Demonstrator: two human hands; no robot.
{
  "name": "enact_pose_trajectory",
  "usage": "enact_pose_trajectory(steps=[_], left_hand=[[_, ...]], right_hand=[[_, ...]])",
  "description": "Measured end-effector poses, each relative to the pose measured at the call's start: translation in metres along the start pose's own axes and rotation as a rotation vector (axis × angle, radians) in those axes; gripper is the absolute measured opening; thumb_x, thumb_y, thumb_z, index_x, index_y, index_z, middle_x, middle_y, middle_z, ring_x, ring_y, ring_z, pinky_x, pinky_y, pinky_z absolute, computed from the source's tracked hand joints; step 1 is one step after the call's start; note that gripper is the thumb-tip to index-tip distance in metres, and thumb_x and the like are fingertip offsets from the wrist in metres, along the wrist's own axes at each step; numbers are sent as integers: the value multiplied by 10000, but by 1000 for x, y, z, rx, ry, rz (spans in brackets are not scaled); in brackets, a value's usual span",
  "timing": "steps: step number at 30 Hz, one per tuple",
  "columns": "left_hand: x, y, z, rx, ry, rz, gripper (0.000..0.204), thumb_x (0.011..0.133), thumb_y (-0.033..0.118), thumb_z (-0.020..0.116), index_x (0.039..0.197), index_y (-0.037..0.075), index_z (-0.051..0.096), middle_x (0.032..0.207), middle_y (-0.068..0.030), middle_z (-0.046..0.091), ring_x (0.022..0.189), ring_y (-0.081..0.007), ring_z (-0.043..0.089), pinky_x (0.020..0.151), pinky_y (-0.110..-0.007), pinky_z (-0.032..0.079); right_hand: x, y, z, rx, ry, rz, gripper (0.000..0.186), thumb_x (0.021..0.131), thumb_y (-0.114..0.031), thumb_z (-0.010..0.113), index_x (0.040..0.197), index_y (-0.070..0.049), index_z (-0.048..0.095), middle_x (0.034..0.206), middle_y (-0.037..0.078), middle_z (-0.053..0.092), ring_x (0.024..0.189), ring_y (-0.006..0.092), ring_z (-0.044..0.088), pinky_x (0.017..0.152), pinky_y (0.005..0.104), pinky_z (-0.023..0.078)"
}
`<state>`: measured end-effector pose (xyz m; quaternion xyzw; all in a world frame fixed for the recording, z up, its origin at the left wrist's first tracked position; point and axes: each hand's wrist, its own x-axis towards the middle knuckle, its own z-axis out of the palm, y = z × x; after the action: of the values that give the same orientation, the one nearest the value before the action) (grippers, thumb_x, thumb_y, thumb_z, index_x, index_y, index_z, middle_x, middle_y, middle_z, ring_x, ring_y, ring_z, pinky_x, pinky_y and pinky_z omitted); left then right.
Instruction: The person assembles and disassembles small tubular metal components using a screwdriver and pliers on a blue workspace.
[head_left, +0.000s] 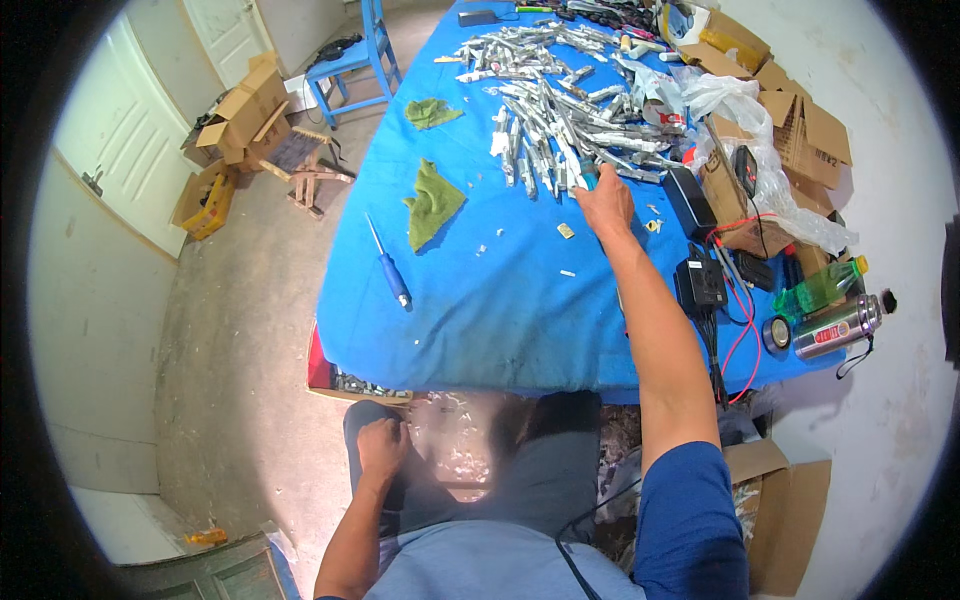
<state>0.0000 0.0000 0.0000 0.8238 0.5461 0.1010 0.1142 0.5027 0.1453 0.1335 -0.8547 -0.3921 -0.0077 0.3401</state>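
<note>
Silver packets (555, 115) toward the table's (500, 320) far edge may be scattered if bumped by the right hand (606, 203), whose grip cannot be told.

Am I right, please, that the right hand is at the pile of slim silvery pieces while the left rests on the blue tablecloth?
Not quite: the head view shows the left hand on a dark-trousered leg; the right hand is at the pile.

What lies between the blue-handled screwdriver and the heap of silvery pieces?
In the head view, mainly a green cloth separates the screwdriver from the heap.
</note>
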Motion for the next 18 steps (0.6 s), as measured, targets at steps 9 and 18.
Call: enact_pose_trajectory(steps=[9,18], left_hand=[[-5,-5,-5,-225,23,-162,296,834,302,660,701,37,654,723,-164,639,703,-368,624,655,-437,476],[1,17,8,-1575,-341,-652,500,922,559,554,748,92,586,647,-35,557,562,-166,500,569,-326,409]], right_hand=[[-39,5,-62,980,-440,113,292,782,-126,711,1017,-4,588,918,136,667,836,215,662,732,343,513],[-169,-23,-117,874,-863,4,351,741,-179,775,1025,-49,615,948,61,655,855,158,637,774,304,500]])
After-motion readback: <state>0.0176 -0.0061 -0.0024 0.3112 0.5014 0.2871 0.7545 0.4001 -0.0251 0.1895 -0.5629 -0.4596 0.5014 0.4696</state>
